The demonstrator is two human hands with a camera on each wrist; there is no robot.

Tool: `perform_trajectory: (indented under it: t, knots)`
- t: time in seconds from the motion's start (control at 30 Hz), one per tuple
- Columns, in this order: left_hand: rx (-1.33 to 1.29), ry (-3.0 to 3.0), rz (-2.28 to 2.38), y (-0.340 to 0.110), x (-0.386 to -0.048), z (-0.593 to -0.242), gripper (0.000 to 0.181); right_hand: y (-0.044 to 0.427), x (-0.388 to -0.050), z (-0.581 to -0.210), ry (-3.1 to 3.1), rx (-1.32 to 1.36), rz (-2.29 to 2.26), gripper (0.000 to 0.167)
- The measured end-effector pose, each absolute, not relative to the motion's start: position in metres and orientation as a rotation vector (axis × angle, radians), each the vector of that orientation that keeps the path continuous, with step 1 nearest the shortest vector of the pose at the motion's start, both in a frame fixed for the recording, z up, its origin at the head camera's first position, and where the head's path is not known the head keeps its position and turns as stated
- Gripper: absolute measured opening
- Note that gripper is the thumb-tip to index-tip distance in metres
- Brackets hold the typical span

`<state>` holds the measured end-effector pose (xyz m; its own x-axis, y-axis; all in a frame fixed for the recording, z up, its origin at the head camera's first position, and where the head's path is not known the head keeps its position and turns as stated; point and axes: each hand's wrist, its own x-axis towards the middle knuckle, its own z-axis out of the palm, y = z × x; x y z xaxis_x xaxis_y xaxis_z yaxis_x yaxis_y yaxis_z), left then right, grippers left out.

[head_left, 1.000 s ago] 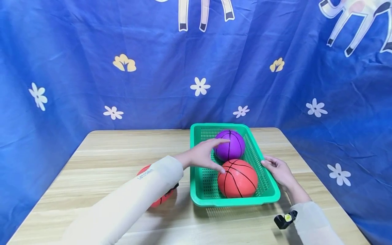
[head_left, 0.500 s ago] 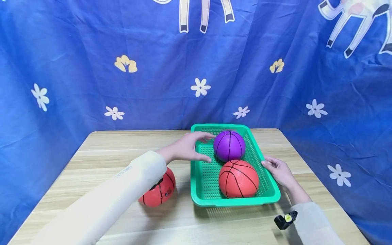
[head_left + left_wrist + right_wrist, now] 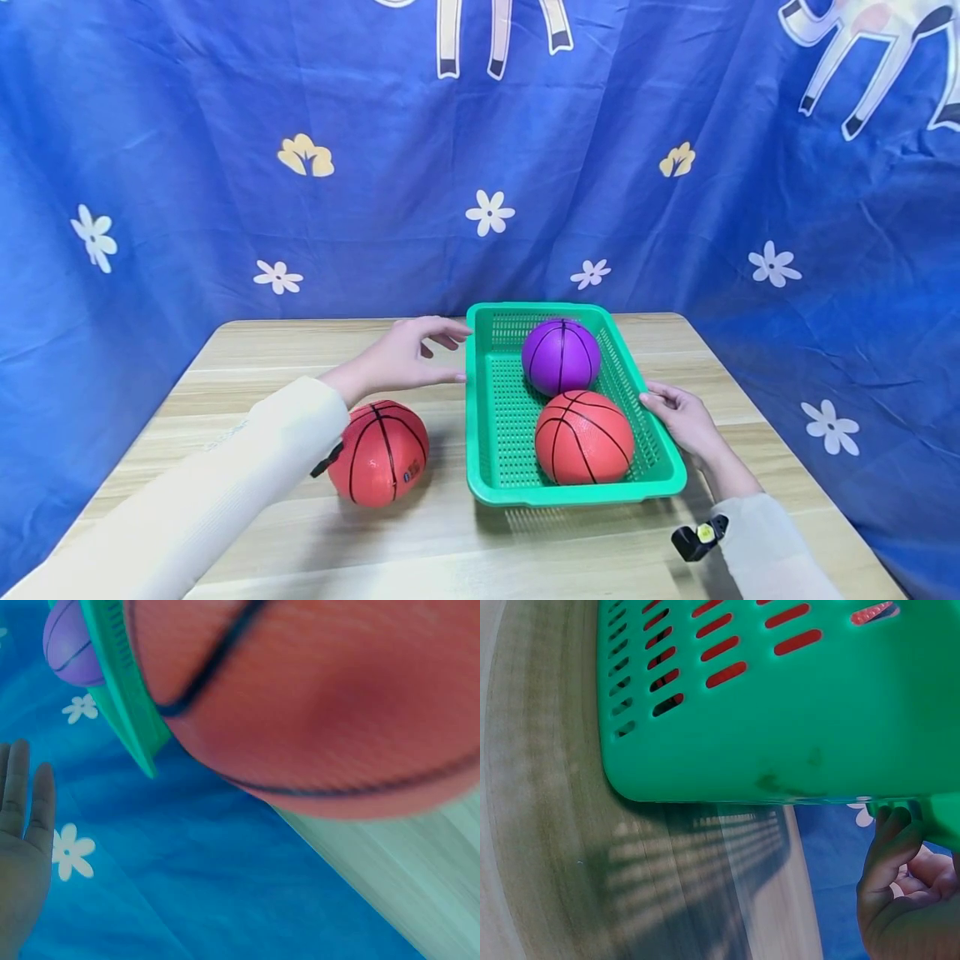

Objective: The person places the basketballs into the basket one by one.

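My left hand (image 3: 408, 357) is in the air left of the green plastic basket (image 3: 573, 493), thumb and fingers spread apart with nothing between them. Just below that wrist, on the table, sits a red-orange basketball (image 3: 382, 457), which fills much of the left wrist view. Inside the basket are a purple ball (image 3: 561, 358) at the back and another red-orange basketball (image 3: 585, 439) in front. My right hand (image 3: 684, 423) pinches the basket's right rim, thumb on top and fingers curled under the edge. In the right wrist view, the slotted basket wall (image 3: 780, 735) stands close.
A light wood-grain table (image 3: 255, 367) carries everything. A blue curtain (image 3: 390, 183) with white flowers and animal prints hangs behind it and along the sides. A small black device (image 3: 699, 537) is worn on the right wrist.
My left hand has moved left, from over the balls in the basket to outside its left rim, uncovering the basketball on the table. The right hand and the basket have stayed put.
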<state>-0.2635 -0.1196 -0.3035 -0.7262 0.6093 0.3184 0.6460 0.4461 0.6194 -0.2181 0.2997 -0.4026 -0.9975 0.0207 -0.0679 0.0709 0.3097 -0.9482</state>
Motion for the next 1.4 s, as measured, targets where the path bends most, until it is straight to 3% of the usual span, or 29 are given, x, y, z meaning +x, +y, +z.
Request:
perform_trajectory:
  t: [0.63, 1.07, 1.4]
  knots:
    - [-0.996, -2.514, -1.219, -0.189, -0.241, -0.338, 0.053, 0.299, -0.218, -0.403, 2.503, 0.091, -1.826, 0.06]
    - [-0.945, -2.648, -1.203, -0.213, -0.214, -0.368, 0.075, 0.298, -0.218, -0.402, 2.503, 0.091, -1.813, 0.061]
    - [-1.008, -2.706, -1.346, -0.227, -0.212, -0.389, 0.086, 0.298, -0.217, -0.403, 2.496, 0.089, -1.828, 0.06]
